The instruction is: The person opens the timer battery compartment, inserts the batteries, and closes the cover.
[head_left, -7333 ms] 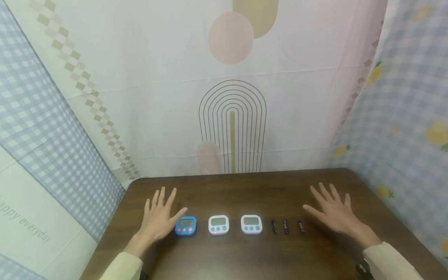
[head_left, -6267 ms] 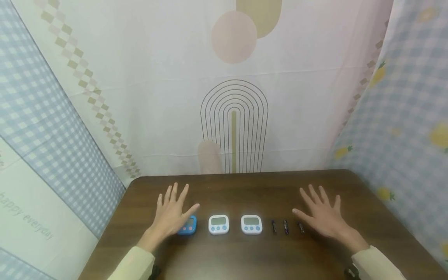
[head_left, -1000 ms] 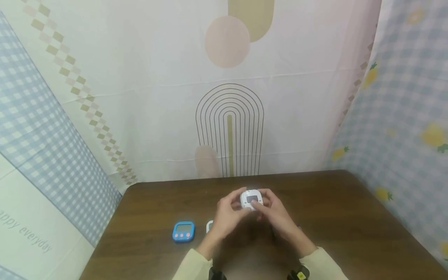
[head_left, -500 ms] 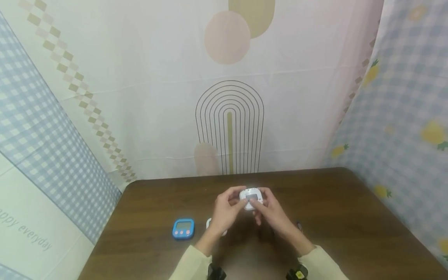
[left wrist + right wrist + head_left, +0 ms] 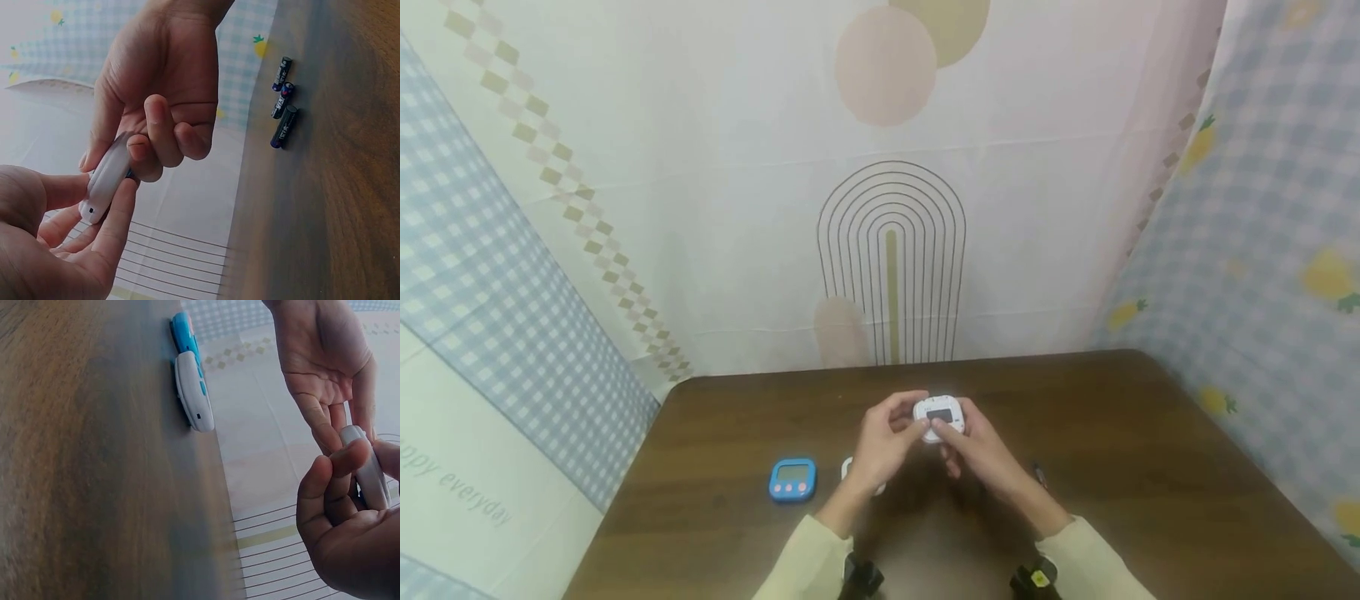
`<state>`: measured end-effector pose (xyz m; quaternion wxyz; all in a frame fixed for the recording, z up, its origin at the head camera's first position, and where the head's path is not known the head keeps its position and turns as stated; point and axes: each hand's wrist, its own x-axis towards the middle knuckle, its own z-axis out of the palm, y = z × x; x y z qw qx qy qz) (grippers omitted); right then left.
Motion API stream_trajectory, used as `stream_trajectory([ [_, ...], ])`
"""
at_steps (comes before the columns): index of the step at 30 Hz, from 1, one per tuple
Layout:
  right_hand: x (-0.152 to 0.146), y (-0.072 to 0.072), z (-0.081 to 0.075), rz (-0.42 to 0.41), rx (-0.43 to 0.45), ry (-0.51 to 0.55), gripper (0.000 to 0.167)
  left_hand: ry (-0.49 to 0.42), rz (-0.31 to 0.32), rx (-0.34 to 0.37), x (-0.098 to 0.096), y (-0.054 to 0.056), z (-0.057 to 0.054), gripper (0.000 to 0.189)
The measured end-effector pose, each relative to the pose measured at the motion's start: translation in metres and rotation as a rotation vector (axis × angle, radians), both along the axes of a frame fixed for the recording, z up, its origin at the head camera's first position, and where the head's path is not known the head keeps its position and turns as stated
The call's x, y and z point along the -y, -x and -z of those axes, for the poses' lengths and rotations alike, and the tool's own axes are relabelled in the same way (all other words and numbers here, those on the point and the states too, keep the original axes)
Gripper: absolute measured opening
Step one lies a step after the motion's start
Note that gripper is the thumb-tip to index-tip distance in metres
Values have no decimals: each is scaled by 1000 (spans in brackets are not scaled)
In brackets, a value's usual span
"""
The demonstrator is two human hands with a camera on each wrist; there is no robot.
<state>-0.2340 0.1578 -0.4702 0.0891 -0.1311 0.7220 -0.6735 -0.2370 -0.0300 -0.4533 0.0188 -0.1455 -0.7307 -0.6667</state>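
A white digital timer (image 5: 943, 402) is held up over the table between both hands. The side toward me bears a dark rectangle and shows no blue buttons. My left hand (image 5: 880, 442) grips its left edge, thumb on the near face. My right hand (image 5: 992, 458) pinches the right side, its thumb pressing near the rectangle. In the left wrist view the timer (image 5: 107, 175) stands on edge between the fingers of both hands. A second white timer (image 5: 847, 467) lies partly hidden behind my left wrist. Left of it is a blue timer (image 5: 793, 481) with pink buttons.
Three small dark batteries (image 5: 285, 127) lie on the wooden table (image 5: 730, 425); my right forearm hides most of them from the head camera. Patterned cloth (image 5: 760, 250) hangs behind the table and along both sides.
At first both hands were spread apart and the rightmost white timer lay on the table. Now both hands hold it raised. Within the last second the left thumb has moved onto its near face.
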Motion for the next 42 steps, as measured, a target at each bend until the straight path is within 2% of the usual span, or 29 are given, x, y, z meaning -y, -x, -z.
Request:
stream_trajectory([
  [4,-1,-1,2,0,22,-4,50,-2,1,-11,-2,0,2,37],
  [9,-5,0,3,-1,70,0,47,-48,18,27,-5,3,4,35],
  [13,-6,0,1,-28,69,12,47,-73,7,47,-7,5,4,34],
  [22,-5,0,-2,-63,60,17,49,-48,-41,47,-7,2,4,32],
  [29,-2,-2,-2,-82,64,38,48,-92,-55,62,-5,1,3,30],
  [32,-1,-2,-1,-91,60,47,50,-84,-64,57,-4,2,2,29],
  [38,0,-3,-2,-88,52,62,49,-60,-67,50,-2,3,-3,29],
  [42,2,-4,0,-62,88,59,48,-81,-67,57,0,1,2,30],
])
